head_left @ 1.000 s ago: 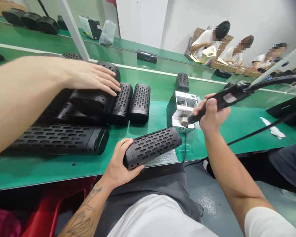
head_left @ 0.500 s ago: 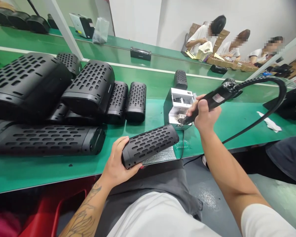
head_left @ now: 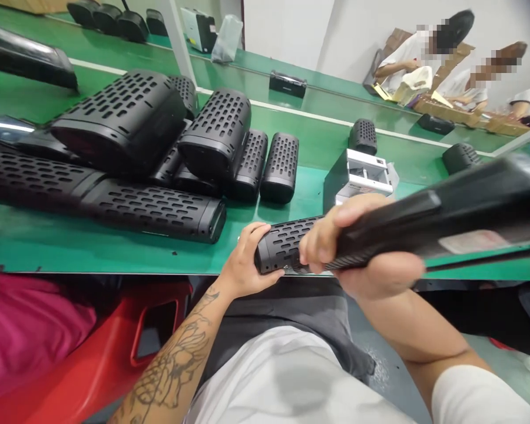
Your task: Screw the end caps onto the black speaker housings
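- While three co-workers in white shirts (head_left: 424, 70) sat at a far bench among cardboard (head_left: 450, 109), a long green tabletop (head_left: 75, 250) ran across the person's front, with a red plastic stool (head_left: 110, 335) and a magenta cloth (head_left: 26, 318) below its near edge to the left.
- Black speaker housings stood in a cluster on the tabletop, the largest (head_left: 119, 121) at the left, with smaller perforated cylinders (head_left: 280, 168) beside it and a long perforated bar speaker (head_left: 154, 209) lying in front.
- An open white box unit (head_left: 357, 176) sat just beyond the person's hands, with another small speaker (head_left: 362, 136) behind it.
- A black perforated cylindrical speaker (head_left: 282, 247) was held over the near edge of the tabletop, in front of the person's lap; whether it touched the tabletop could not be told.
- The left hand (head_left: 251, 256) was curled around its end, and the tattooed forearm (head_left: 172, 359) ran back from it.
- The right hand (head_left: 362, 247) was closed around a corded electric screwdriver (head_left: 446, 229), its fingers overlapping the speaker; the bit was hidden.
- A firm left-hand brace seemed the sound approach, with the screwdriver kept in line with the screw and its cord clear of the housing.
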A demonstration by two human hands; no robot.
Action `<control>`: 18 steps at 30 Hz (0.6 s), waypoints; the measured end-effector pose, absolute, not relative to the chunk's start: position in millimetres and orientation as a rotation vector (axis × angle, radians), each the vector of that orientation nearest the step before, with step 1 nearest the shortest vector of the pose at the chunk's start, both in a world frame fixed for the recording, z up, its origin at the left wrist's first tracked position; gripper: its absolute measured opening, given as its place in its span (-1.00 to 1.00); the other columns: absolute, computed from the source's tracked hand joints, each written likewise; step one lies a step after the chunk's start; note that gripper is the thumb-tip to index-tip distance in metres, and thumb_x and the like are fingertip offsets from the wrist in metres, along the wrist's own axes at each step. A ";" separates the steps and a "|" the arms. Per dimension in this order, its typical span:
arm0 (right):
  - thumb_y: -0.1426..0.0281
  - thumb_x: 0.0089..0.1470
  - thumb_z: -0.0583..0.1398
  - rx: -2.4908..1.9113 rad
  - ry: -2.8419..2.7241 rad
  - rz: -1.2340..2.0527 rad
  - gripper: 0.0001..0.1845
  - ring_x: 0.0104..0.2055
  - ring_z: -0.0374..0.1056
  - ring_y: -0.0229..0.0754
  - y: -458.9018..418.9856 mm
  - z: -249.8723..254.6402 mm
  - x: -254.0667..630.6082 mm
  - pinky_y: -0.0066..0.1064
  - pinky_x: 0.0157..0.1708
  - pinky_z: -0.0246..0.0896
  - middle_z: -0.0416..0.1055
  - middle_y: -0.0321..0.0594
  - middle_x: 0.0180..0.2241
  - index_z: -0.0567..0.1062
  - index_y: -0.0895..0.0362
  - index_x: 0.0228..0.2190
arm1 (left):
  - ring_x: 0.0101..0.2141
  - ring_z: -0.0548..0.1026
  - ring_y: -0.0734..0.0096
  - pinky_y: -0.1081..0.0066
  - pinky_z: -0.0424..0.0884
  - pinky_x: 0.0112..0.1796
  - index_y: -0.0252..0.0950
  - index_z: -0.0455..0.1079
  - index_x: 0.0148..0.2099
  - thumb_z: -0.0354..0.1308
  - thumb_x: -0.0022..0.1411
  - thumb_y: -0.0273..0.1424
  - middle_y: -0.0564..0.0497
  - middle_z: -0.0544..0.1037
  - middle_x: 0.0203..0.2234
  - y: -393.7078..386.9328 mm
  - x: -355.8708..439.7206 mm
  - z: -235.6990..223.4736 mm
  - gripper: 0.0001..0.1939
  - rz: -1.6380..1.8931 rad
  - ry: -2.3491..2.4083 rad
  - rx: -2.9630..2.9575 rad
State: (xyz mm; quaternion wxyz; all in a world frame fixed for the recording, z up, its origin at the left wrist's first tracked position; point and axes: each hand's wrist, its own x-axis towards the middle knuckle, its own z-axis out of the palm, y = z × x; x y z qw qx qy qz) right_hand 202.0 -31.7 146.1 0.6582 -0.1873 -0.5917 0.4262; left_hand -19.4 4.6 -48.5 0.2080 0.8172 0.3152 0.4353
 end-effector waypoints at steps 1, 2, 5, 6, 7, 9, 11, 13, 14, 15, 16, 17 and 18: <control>-0.11 0.40 0.56 -0.364 -1.349 0.970 -0.58 -0.68 0.44 -0.20 -24.5 137.4 194.8 -0.28 -0.62 0.53 0.65 -0.43 -0.49 0.78 -0.07 -0.02 | 0.50 0.55 -0.39 -0.39 0.60 0.47 -0.03 0.07 0.79 0.69 0.29 -0.17 -0.33 0.41 0.53 4.8 -19.1 -48.8 0.25 1.218 0.872 2.273; -0.10 0.42 0.53 -0.328 -1.355 0.982 -0.59 -0.70 0.41 -0.21 -17.8 129.4 189.3 -0.30 -0.65 0.49 0.64 -0.45 -0.50 0.76 -0.07 0.00 | 0.50 0.55 -0.39 -0.39 0.60 0.47 -0.03 0.08 0.78 0.70 0.28 -0.15 -0.33 0.41 0.53 4.9 -18.7 -49.2 0.25 1.224 0.864 2.269; -0.06 0.42 0.53 -0.342 -1.343 1.025 -0.60 -0.72 0.36 -0.21 -6.5 114.8 180.1 -0.31 -0.67 0.42 0.61 -0.47 -0.53 0.73 -0.06 0.02 | 0.51 0.54 -0.39 -0.39 0.62 0.47 -0.02 0.10 0.78 0.71 0.30 -0.10 -0.33 0.41 0.53 4.8 -17.2 -50.3 0.23 1.242 0.839 2.236; -0.04 0.43 0.53 -0.349 -1.347 1.038 -0.62 -0.71 0.35 -0.21 -5.9 113.1 178.7 -0.31 -0.68 0.40 0.60 -0.47 -0.53 0.72 -0.06 0.01 | 0.50 0.54 -0.38 -0.38 0.63 0.46 -0.02 0.10 0.78 0.70 0.31 -0.10 -0.33 0.41 0.53 4.7 -16.8 -50.6 0.22 1.248 0.834 2.223; -0.02 0.43 0.54 -0.351 -1.354 1.054 -0.64 -0.71 0.35 -0.21 -6.3 112.4 177.8 -0.30 -0.67 0.39 0.59 -0.46 -0.53 0.71 -0.06 -0.01 | 0.50 0.55 -0.37 -0.37 0.64 0.44 -0.02 0.11 0.78 0.68 0.33 -0.10 -0.33 0.40 0.53 4.7 -16.5 -51.0 0.20 1.252 0.831 2.212; 0.02 0.42 0.56 -0.351 -1.364 1.094 -0.67 -0.68 0.36 -0.20 -8.5 112.4 176.2 -0.28 -0.64 0.41 0.60 -0.44 -0.51 0.69 -0.06 -0.04 | 0.48 0.57 -0.36 -0.35 0.66 0.43 -0.02 0.11 0.78 0.64 0.36 -0.11 -0.33 0.40 0.53 4.5 -16.6 -51.7 0.16 1.252 0.825 2.204; 0.07 0.39 0.58 -0.345 -1.386 1.130 -0.69 -0.64 0.38 -0.19 -10.2 112.0 174.1 -0.24 -0.57 0.47 0.61 -0.43 -0.48 0.68 -0.07 -0.06 | 0.49 0.57 -0.37 -0.35 0.67 0.43 -0.01 0.09 0.79 0.62 0.38 -0.11 -0.33 0.40 0.53 4.2 -17.3 -52.1 0.15 1.225 0.829 2.213; 0.12 0.36 0.60 -0.330 -1.417 1.152 -0.70 -0.62 0.37 -0.19 -10.5 110.5 171.3 -0.21 -0.49 0.53 0.59 -0.44 -0.48 0.66 -0.08 -0.11 | 0.51 0.56 -0.44 -0.38 0.65 0.45 -0.01 0.04 0.81 0.63 0.35 -0.11 -0.36 0.40 0.55 3.6 -18.0 -51.3 0.22 1.186 0.837 2.225; 0.13 0.35 0.61 -0.326 -1.435 1.166 -0.69 -0.62 0.35 -0.19 -10.2 109.4 169.9 -0.20 -0.47 0.54 0.57 -0.46 -0.50 0.64 -0.08 -0.15 | 0.53 0.54 -0.48 -0.40 0.64 0.46 -0.01 0.02 0.82 0.64 0.32 -0.11 -0.37 0.40 0.57 3.1 -18.2 -50.5 0.26 1.165 0.850 2.224; 0.13 0.33 0.62 -0.331 -1.452 1.184 -0.66 -0.62 0.33 -0.19 -9.7 108.4 168.6 -0.20 -0.46 0.54 0.54 -0.47 -0.51 0.61 -0.08 -0.19 | 0.54 0.53 -0.51 -0.40 0.63 0.47 0.00 0.01 0.83 0.66 0.29 -0.12 -0.38 0.40 0.58 2.7 -18.3 -49.3 0.29 1.141 0.871 2.216; 0.12 0.32 0.63 -0.337 -1.458 1.200 -0.62 -0.63 0.32 -0.20 -9.1 107.4 167.6 -0.21 -0.47 0.53 0.52 -0.48 -0.53 0.58 -0.08 -0.23 | 0.55 0.52 -0.54 -0.40 0.62 0.48 0.01 0.01 0.84 0.68 0.27 -0.12 -0.38 0.41 0.58 2.3 -18.1 -48.0 0.32 1.118 0.896 2.203; 0.11 0.30 0.63 -0.342 -1.459 1.216 -0.59 -0.63 0.30 -0.21 -8.6 106.6 166.9 -0.22 -0.48 0.53 0.50 -0.49 -0.54 0.54 -0.08 -0.26 | 0.56 0.51 -0.55 -0.40 0.62 0.49 0.03 0.01 0.84 0.68 0.27 -0.13 -0.37 0.42 0.59 2.1 -17.9 -46.7 0.33 1.097 0.919 2.189; 0.11 0.29 0.64 -0.348 -1.459 1.226 -0.56 -0.63 0.31 -0.20 -8.1 105.9 166.7 -0.22 -0.48 0.53 0.48 -0.50 -0.56 0.52 -0.08 -0.28 | 0.57 0.50 -0.55 -0.40 0.62 0.49 0.04 0.00 0.85 0.68 0.27 -0.13 -0.36 0.43 0.59 2.1 -17.5 -45.6 0.33 1.081 0.935 2.180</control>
